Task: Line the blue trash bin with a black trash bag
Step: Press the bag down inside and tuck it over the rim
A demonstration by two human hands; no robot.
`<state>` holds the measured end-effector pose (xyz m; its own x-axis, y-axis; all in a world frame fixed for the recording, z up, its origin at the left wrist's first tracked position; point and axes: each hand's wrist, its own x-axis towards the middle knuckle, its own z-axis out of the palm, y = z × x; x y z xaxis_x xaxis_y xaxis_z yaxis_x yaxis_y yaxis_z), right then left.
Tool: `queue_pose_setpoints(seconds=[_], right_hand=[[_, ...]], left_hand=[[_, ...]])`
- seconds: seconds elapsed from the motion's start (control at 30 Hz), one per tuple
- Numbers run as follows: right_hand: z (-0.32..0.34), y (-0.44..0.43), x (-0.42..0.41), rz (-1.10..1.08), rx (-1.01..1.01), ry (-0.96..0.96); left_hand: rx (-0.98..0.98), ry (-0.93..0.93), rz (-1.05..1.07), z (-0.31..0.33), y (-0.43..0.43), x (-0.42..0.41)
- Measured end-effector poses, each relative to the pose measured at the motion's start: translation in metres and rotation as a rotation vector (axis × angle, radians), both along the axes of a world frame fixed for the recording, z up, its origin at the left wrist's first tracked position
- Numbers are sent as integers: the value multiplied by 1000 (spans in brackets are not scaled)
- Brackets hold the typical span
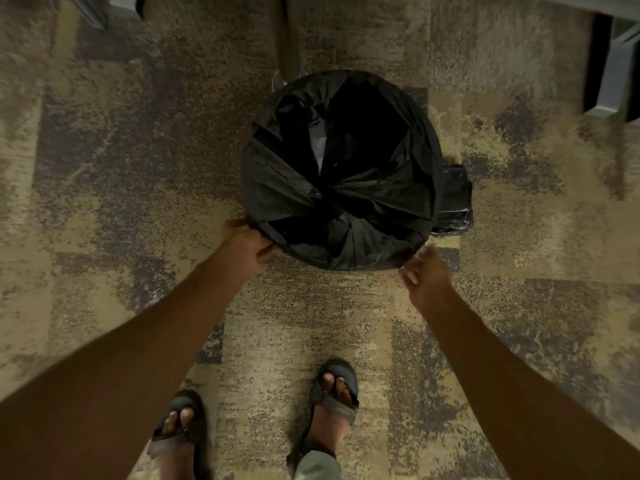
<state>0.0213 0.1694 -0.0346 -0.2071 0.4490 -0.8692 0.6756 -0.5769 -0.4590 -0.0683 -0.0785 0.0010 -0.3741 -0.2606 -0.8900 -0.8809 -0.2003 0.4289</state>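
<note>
A black trash bag is stretched over the round mouth of the bin and hides the bin's blue body completely. The film bunches toward a twist near the middle, and a darker hollow opens at the far side. My left hand grips the bag's edge at the near-left of the rim. My right hand is at the near-right of the rim, blurred, fingers apart, just touching or just off the bag.
A folded pack of black bags lies on the patterned carpet right of the bin. A dark post rises behind the bin. Grey furniture edges stand at the far right. My sandalled feet are close in front.
</note>
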Motion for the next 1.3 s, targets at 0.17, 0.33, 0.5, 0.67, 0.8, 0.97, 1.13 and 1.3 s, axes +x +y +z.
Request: queue_pose_setpoints(seconds=[0.17,0.33,0.5,0.67,0.8,0.97,1.13,1.3], right_hand=[[47,6,-29,342,1035,286],[57,-40,-108,1311,1236,761],[1,-49,-151,2194,1282,481],[-44,6,-162,2369,1120,-174],[-42,7,-155,2261,1114,-112],[-4,-18,-140,1872,1193,271],[37,-34,-104,1725,1046,366],[50,-53,-94,1780,808,360]], left_hand=[[-329,277,164,5,3,20],[-197,402,-13,7,36,23],[-174,322,-69,-10,44,22],[-194,430,-152,-27,30,27],[-196,451,-220,-30,23,28],[-159,473,-203,-20,17,27],[-208,460,-86,3,7,31],[-855,1143,-754,26,12,1]])
